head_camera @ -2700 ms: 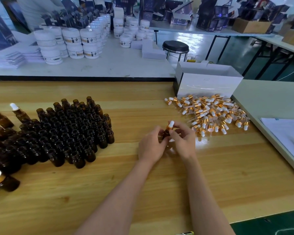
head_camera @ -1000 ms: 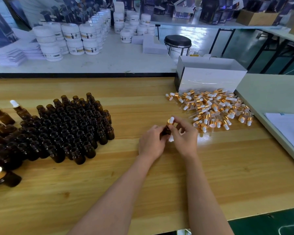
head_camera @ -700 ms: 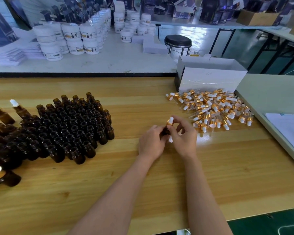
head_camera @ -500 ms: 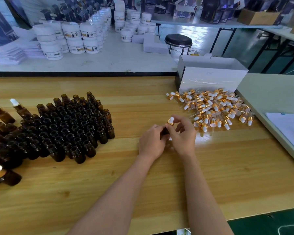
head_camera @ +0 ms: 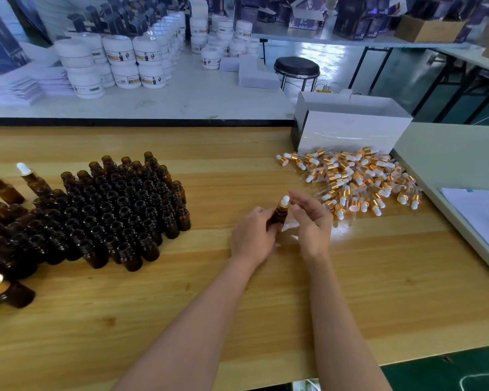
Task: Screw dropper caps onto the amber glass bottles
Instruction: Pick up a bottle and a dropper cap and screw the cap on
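My left hand (head_camera: 251, 235) grips one small amber bottle (head_camera: 277, 218) upright above the wooden table. A gold dropper cap with a white bulb (head_camera: 283, 202) sits on its neck. My right hand (head_camera: 312, 221) is just right of the cap, fingers spread and off it. A block of uncapped amber bottles (head_camera: 119, 210) stands to the left. Several capped bottles (head_camera: 3, 190) are at the far left. A pile of loose dropper caps (head_camera: 356, 179) lies to the right.
An open white box (head_camera: 350, 131) stands behind the cap pile. A raised pale table with paper sheets (head_camera: 480, 210) borders the right side. White jars (head_camera: 119, 60) fill the table beyond, and a black stool (head_camera: 297, 67) stands behind.
My right hand's fingers were turning the cap on the bottle; now they have come off it and spread. The bottle stays in my left hand.
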